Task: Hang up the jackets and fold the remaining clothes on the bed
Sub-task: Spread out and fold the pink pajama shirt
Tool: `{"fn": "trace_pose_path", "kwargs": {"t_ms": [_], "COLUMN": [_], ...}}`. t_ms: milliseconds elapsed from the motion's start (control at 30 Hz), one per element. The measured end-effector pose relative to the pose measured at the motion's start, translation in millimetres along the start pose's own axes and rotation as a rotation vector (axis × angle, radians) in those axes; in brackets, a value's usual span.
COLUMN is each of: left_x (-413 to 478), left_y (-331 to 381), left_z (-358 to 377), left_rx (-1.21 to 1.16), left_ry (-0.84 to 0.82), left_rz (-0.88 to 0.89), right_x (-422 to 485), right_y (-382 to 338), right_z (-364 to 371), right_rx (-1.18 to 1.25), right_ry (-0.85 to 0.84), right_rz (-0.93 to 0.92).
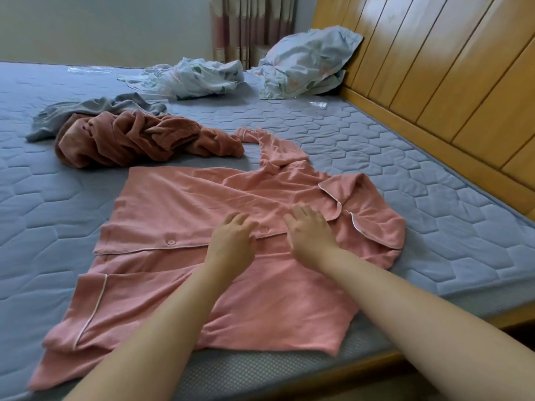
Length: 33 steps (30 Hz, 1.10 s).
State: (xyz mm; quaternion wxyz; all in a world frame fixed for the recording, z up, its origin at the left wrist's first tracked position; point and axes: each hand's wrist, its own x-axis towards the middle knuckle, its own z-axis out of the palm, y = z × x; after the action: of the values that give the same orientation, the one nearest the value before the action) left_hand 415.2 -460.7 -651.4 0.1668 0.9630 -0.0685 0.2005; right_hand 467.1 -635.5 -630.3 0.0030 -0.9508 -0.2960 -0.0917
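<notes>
Pink pyjama shirt (179,204): lies front up and spread out on the bed mattress (434,221), hem to the left, collar (338,204) to the right, white piping along the edges.
Far sleeve (275,146): bent back beyond the shirt's body, cuff pointing left.
Buttons: one (171,241) on the shirt's placket towards the hem; a second (264,230) on the same placket, between the two hands.
Left hand (231,241): on the shirt's placket at mid-chest, fingers bent, tips down on the cloth. Grip: cannot tell whether any fabric is pinched.
Right hand (311,235): just beside it towards the shirt's collar, palm down. Grip: none, fingers straight and spread flat on the cloth.
Brown fleece garment (139,140): bunched in a heap just beyond the shirt, near the far sleeve's cuff.
Grey garment (95,108): crumpled behind the brown heap, farther from the shirt.
Floral bedding (199,76): rumpled, well beyond the shirt.
Pillow (309,59): well beyond the shirt's collar end, against the wooden headboard (434,68).
Curtain (249,24): farthest from the shirt, behind the pillow.
</notes>
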Motion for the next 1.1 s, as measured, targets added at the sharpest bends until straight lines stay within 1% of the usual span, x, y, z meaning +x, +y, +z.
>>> {"fn": "trace_pose_path", "kwargs": {"t_ms": [67, 100, 133, 233, 300, 333, 400, 433, 467, 500, 567, 600, 633, 667, 700, 733, 767, 833, 867, 900, 933, 1033, 1067, 1100], "left_x": [20.5, 31.1, 42.9, 77.8, 88.6, 86.4, 70.0, 61.3, 54.8, 51.4, 53.4, 55.6, 57.2, 57.9, 58.1, 58.5, 58.9, 59.3, 59.0, 58.2, 57.3, 56.3, 56.8, 57.5], "left_y": [-11.1, -17.9, -24.3, -45.4, -72.6, -89.7, -123.5, -136.7, -146.0, -151.2, -152.7, -152.1, -152.2, -152.9, -153.9, -154.8, -154.9, -153.0, -152.2, -151.9, -152.2, -153.3, -153.0, -153.1], "left_z": [0.9, 3.1, 5.7, 13.0, 18.6, 22.1, 28.9, 31.8, 34.5, 36.8, 41.9, 43.8, 45.6, 46.6, 47.2, 47.9, 48.5, 48.8, 48.8, 48.7, 49.1, 50.9, 51.1, 51.4], "left_rx": [0.088, 0.100, 0.109, 0.148, 0.170, 0.178, 0.207, 0.225, 0.238, 0.242, 0.238, 0.249, 0.261, 0.270, 0.278, 0.289, 0.298, 0.297, 0.291, 0.288, 0.287, 0.286, 0.283, 0.280], "left_ry": [-0.131, -0.197, -0.242, -0.285, -0.303, -0.318, -0.320, -0.289, -0.240, -0.188, -0.103, -0.073, -0.049, -0.029, -0.022, -0.026, -0.034, -0.039, -0.033, -0.031, -0.029, -0.020, -0.020, -0.020], "left_rz": [-0.158, -0.234, -0.282, -0.362, -0.445, -0.498, -0.585, -0.610, -0.628, -0.644, -0.653, -0.637, -0.614, -0.586, -0.553, -0.520, -0.494, -0.460, -0.447, -0.437, -0.434, -0.446, -0.451, -0.458], "right_x": [23.7, 37.9, 52.2, 94.4, 114.4, 119.2, 121.7, 122.3, 124.9, 131.1, 152.3, 164.5, 176.8, 188.9, 200.9, 212.4, 223.8, 244.2, 253.9, 260.4, 266.9, 282.2, 284.3, 285.3], "right_y": [-1.1, 1.9, 4.6, 10.1, 16.1, 21.7, 33.0, 35.7, 35.3, 31.9, 24.5, 22.6, 22.7, 24.2, 25.5, 26.1, 26.9, 28.8, 31.1, 32.9, 36.5, 57.5, 65.5, 71.6], "right_z": [2.2, 4.3, 5.1, 8.5, 20.7, 30.9, 55.0, 65.3, 71.9, 75.5, 72.2, 68.6, 64.9, 60.7, 54.8, 48.9, 43.7, 34.8, 32.8, 29.5, 26.0, 16.6, 17.0, 19.1], "right_rx": [0.094, 0.107, 0.105, 0.146, 0.206, 0.231, 0.258, 0.221, 0.147, 0.073, 0.057, 0.108, 0.166, 0.213, 0.222, 0.184, 0.121, -0.096, -0.193, -0.272, -0.288, -0.260, -0.279, -0.275], "right_ry": [-0.161, -0.222, -0.248, -0.266, -0.335, -0.384, -0.430, -0.391, -0.313, -0.200, 0.074, 0.181, 0.240, 0.249, 0.203, 0.117, 0.025, -0.148, -0.213, -0.240, -0.213, 0.051, 0.103, 0.109], "right_rz": [0.076, 0.109, 0.124, 0.131, 0.148, 0.187, 0.354, 0.436, 0.484, 0.492, 0.410, 0.349, 0.284, 0.214, 0.138, 0.073, 0.012, -0.129, -0.173, -0.174, -0.125, 0.162, 0.260, 0.364]}}
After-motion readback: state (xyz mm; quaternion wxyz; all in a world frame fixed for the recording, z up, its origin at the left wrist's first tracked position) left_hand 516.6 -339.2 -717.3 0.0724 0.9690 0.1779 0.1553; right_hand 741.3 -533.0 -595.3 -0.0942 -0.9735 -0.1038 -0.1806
